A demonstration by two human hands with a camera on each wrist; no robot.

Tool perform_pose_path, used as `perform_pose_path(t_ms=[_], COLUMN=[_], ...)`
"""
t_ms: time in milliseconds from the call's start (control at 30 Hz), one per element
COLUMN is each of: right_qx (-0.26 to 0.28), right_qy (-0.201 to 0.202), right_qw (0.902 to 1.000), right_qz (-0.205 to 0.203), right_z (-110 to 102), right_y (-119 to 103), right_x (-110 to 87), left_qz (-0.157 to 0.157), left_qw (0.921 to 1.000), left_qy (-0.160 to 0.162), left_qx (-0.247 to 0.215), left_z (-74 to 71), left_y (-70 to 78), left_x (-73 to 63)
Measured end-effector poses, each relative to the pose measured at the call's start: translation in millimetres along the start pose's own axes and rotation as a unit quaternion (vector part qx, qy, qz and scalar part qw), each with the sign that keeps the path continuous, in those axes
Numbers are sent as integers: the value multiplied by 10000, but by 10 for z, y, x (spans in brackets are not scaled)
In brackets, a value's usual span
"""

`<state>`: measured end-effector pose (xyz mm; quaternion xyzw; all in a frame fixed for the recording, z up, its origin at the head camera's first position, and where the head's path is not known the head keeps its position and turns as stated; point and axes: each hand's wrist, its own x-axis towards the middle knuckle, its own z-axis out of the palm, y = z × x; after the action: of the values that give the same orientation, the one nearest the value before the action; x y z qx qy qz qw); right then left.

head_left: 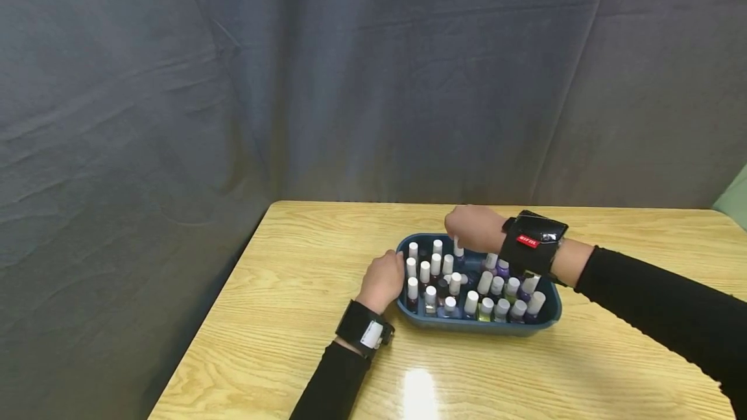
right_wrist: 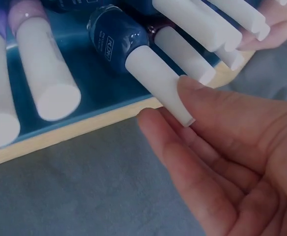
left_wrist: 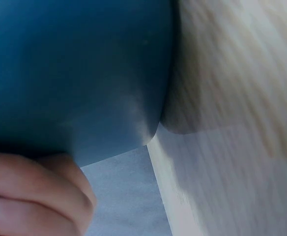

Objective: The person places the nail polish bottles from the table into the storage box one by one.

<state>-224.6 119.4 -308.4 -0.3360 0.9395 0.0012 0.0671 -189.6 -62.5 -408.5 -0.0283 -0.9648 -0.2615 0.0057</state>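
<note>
A dark blue oval plastic bin point(head_left: 478, 325) stands on the table with several white-capped nail polish bottles point(head_left: 500, 308) upright inside. My left hand point(head_left: 382, 280) grips the bin's left end at the rim; its curled fingers point(left_wrist: 40, 196) lie against the outer wall in the left wrist view. Over the bin's far side, my right hand point(head_left: 475, 225) pinches a white cap between thumb and fingers. That cap belongs to a dark blue nail polish bottle point(right_wrist: 119, 37), tilted in the right wrist view. Whether this bottle touches the bin's floor I cannot tell.
The bin sits on a light wood table point(head_left: 303, 264), near its far edge. Behind the table hangs a grey curtain point(head_left: 420, 83). A pale green surface point(head_left: 735, 199) shows at the far right. Bottles stand close together at both ends of the bin.
</note>
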Motion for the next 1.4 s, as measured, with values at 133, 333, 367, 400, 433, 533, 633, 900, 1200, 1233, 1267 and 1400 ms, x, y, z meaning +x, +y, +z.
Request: perform_pose_path(t_ms=[133,333,367,400,433,533,633,900,1200,1233,1267,1400], right_qx=[-63,-33,-18,-2,9,53,83,303,1010,1082,1134,1271], right_qy=[-53,-145,-173,-202,-231,-287,-334,-335,269,312,349,332], right_qw=[10000,9999,9998,9998,9997,9995,9993,9987,9856,9824,9791,9657], right_qz=[-21,-14,2,18,35,79,137,224,1331,1493,1654,2239], right_z=[50,107,116,122,125,126,110,29,-57,-19,25,251], right_y=[2,13,12,10,7,4,6,46,627,710,786,1012], right_x=[25,58,63,67,69,66,60,-107,-918,-1023,-1119,-1419], left_qz=[12,13,21,30,39,76,98,166,128,102,88,164], left_qw=[10000,10000,10000,10000,10000,10000,9999,9999,9998,9998,9998,9998], left_qy=[-47,-55,-54,-52,-50,-54,-34,-6,-120,-141,-156,-93], left_qx=[-33,-29,-23,-15,-2,8,13,-48,-65,-70,-67,-71], left_z=[8,2,1,1,0,-1,2,14,-18,-29,-35,-60], left_y=[-2,1,1,1,0,10,9,24,13,6,-2,-45], left_x=[8,9,7,6,5,7,17,12,-20,-22,-21,-21])
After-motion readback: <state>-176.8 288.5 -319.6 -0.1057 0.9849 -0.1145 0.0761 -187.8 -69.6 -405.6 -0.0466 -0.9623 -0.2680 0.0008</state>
